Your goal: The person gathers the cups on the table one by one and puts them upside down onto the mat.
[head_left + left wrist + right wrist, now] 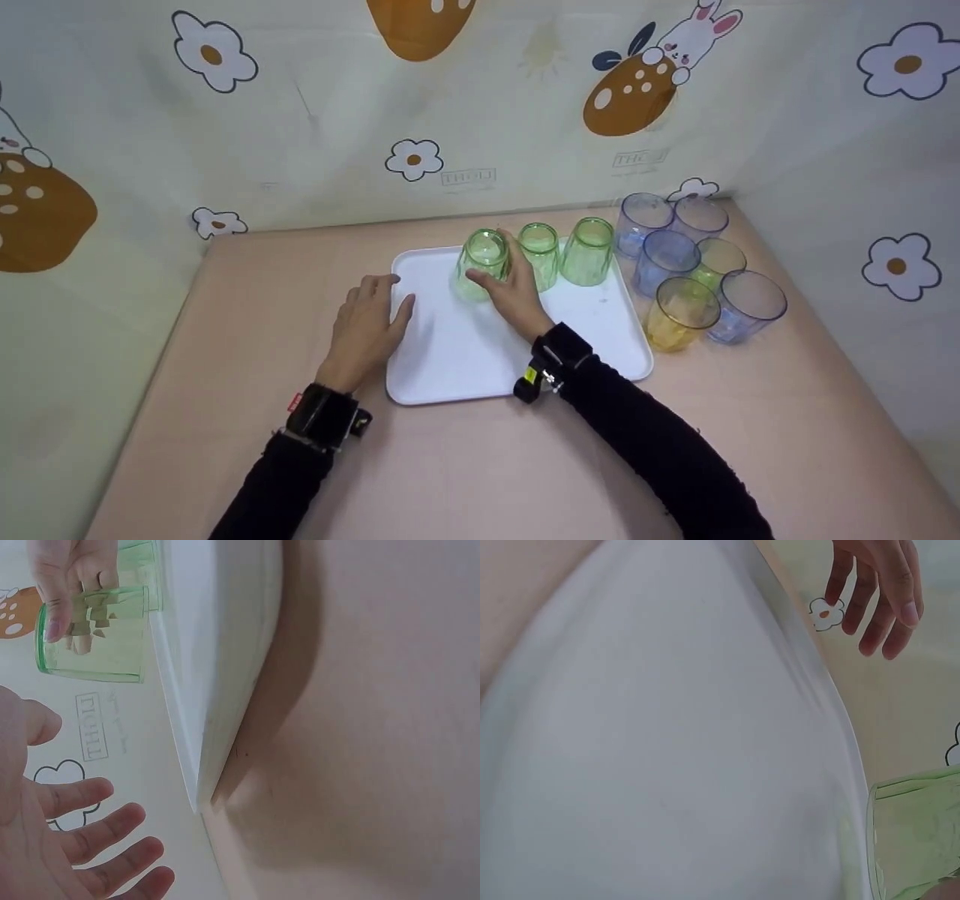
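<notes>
My right hand (519, 292) grips a green glass (474, 279) from its right side, thumb in front. The glass is upside down, its wide rim at the white tray (450, 360). Two more green glasses, one in the middle (546, 262) and one at the right (586, 259), stand inverted along the tray's back edge. My left hand (364, 322) hovers by the tray's left edge with spread fingers and holds nothing. In the left wrist view, the right hand's fingers show through the held glass (124, 664). Only part of that glass (915, 829) enters the right wrist view.
Right of the tray stand several upright glasses: blue ones (667, 262), a yellow one (681, 319) and a green one (724, 259). A patterned cloth (330, 150) hangs behind the pinkish table (465, 465) and along its sides.
</notes>
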A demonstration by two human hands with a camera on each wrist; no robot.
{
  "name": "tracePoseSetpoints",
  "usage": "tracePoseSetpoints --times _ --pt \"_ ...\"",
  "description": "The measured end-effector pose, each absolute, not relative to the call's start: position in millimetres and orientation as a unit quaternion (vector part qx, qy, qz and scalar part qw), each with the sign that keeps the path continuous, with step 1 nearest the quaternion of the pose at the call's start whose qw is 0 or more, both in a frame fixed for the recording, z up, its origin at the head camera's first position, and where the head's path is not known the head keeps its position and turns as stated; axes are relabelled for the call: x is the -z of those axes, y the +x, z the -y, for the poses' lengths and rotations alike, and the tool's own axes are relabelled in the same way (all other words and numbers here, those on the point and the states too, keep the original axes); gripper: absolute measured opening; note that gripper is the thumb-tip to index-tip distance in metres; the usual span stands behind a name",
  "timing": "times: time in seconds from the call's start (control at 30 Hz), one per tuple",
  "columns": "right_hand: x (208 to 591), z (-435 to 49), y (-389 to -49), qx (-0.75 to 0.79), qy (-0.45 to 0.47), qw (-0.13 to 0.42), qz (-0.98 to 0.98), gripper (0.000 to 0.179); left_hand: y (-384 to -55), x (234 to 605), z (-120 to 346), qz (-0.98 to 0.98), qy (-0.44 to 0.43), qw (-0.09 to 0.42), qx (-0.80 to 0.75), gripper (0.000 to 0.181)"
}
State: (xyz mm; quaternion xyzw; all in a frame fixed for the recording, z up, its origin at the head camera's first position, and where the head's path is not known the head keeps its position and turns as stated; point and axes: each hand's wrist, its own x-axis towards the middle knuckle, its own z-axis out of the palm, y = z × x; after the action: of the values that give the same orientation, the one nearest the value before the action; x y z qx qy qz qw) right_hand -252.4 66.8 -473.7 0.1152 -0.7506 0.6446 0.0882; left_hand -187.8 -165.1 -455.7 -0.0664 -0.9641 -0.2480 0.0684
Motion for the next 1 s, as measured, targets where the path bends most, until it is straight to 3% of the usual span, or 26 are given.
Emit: tracePoseSetpoints --times 0.37,1.0 --pt "478 -61 -258 -0.641 0.092 0.076 0.758 0.087 -185 455 165 0.960 -0.079 0.086 0.255 0.050" --pt "484 -58 -264 -0.602 0.082 0.046 0.793 0.089 -186 460 169 0.964 -0.073 0.055 0.251 0.055"
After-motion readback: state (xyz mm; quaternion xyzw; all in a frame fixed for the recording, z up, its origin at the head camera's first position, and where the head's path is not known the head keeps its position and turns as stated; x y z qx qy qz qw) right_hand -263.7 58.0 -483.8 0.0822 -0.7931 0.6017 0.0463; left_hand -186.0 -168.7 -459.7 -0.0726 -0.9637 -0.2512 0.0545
